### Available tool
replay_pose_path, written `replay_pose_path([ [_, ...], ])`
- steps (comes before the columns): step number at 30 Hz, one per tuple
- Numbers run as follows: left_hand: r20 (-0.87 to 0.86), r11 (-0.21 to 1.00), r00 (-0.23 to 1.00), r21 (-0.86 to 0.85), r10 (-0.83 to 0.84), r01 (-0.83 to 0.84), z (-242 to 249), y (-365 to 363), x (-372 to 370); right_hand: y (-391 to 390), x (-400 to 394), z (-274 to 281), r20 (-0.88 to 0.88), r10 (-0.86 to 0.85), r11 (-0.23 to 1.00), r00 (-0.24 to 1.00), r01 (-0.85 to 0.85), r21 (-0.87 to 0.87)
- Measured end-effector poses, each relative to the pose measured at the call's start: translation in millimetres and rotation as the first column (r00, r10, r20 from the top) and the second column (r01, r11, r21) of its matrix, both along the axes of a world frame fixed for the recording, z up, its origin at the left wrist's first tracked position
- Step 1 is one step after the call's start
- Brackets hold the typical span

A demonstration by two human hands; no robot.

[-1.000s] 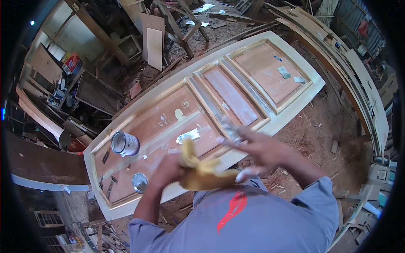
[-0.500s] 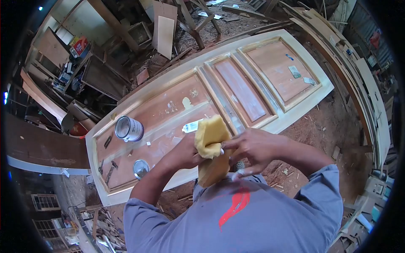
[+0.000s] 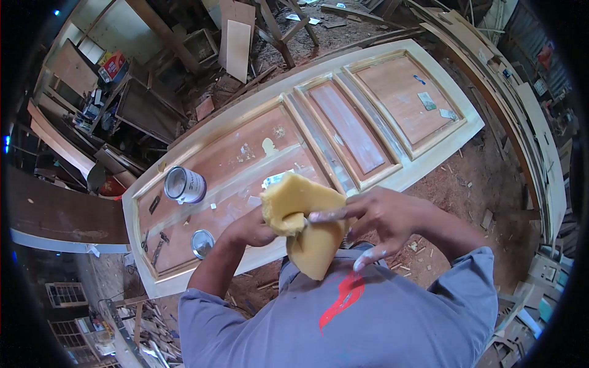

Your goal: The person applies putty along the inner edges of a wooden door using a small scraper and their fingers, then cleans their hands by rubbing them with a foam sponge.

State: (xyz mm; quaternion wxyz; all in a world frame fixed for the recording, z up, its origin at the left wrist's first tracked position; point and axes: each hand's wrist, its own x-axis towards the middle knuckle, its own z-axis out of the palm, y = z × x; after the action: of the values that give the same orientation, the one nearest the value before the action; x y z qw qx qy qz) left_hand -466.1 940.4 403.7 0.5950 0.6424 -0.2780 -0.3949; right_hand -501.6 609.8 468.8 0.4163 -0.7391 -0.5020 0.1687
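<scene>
A folded piece of yellow foam is in front of my chest, bent over with a rough torn edge at its left. My left hand grips it from the left side, its fingers mostly hidden behind the foam. On the other side, my right hand has its index finger stretched across the foam, touching near the fold, and its thumb hangs apart below. Whitish smears mark the right fingertips. Just beyond the foam, a white labelled item lies on the panelled wooden door, partly covered.
An open paint can stands on the door, with a round metal lid nearer me. A hammer lies near the left end. Sandpaper pieces rest on the far right panel. Long boards line the right side.
The foam has turned and spread wider, showing more of its flat face. My left hand has shifted left and slightly down. The right index finger reaches further across the foam, thumb more apart.
</scene>
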Motion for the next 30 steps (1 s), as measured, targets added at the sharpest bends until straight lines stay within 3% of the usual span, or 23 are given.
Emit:
replay_pose_path([
  [3,0.013,0.952,0.993,0.282,0.120,-0.118,21.6,17.4,2.5,-11.0,0.4,-4.0,0.162,-0.124,0.992,0.979,0.117,0.048],
  [4,0.067,0.964,0.996,0.256,0.060,-0.075,12.5,29.0,2.2,-11.2,-0.5,-0.6,0.132,-0.111,0.994,0.985,0.112,-0.002],
  [7,-0.163,0.995,0.986,-0.094,0.023,-0.038,5.9,27.2,-6.5,-5.9,1.2,-14.8,0.189,-0.124,0.990,0.974,0.135,-0.045],
  [8,-0.154,0.950,0.985,-0.311,-0.073,0.021,2.9,18.2,-6.4,-2.9,2.4,-18.7,0.211,-0.125,0.989,0.969,0.140,-0.054],
  [10,-0.233,0.978,0.971,-0.184,0.053,-0.097,38.3,-12.4,-7.6,0.5,4.0,-23.9,0.247,-0.131,0.979,0.960,0.165,-0.122],
  [13,-0.196,0.926,0.979,-0.354,0.065,-0.133,12.4,-31.3,-4.4,-0.2,4.9,-31.0,0.236,-0.175,0.971,0.956,0.207,-0.118],
  [14,-0.478,0.855,0.878,-0.446,0.024,-0.266,10.6,-31.8,-7.1,0.9,5.1,-32.0,0.239,-0.190,0.974,0.952,0.214,-0.077],
  [16,-0.792,0.779,0.610,-0.365,0.027,-0.509,-10.9,-35.4,-4.9,5.2,6.5,-34.8,0.236,-0.225,0.973,0.945,0.232,-0.001],
  [18,-0.330,0.872,0.874,-0.220,0.356,-0.438,-3.3,-54.6,-17.8,16.4,8.8,-37.6,0.230,-0.202,0.977,0.952,0.210,-0.015],
  [19,-0.027,0.891,0.899,-0.127,0.436,-0.436,0.6,-68.5,-25.1,21.3,8.6,-41.1,0.223,-0.188,0.980,0.956,0.198,-0.023],
  [20,0.205,0.826,0.800,-0.136,0.564,-0.547,-8.4,-79.6,-27.5,25.2,8.6,-51.7,0.249,-0.209,0.978,0.946,0.202,0.053],
  [23,0.278,0.843,0.810,0.000,0.517,-0.538,-16.4,-74.3,-26.5,29.3,7.1,-36.9,0.271,-0.128,0.954,0.954,0.193,-0.230],
  [24,0.294,0.790,0.741,-0.095,0.604,-0.606,-20.3,-80.4,-26.3,32.0,7.2,-34.1,0.290,-0.109,0.953,0.951,0.184,-0.242],
  [28,0.026,0.738,0.738,-0.031,0.674,-0.674,-32.9,-78.8,-8.3,39.3,10.1,-33.4,0.404,-0.044,0.956,0.914,0.156,-0.247],
  [30,-0.286,0.667,0.647,-0.033,0.707,-0.744,-29.1,-86.0,-5.2,39.3,10.8,-32.5,0.473,-0.052,0.962,0.880,0.172,-0.214],
])
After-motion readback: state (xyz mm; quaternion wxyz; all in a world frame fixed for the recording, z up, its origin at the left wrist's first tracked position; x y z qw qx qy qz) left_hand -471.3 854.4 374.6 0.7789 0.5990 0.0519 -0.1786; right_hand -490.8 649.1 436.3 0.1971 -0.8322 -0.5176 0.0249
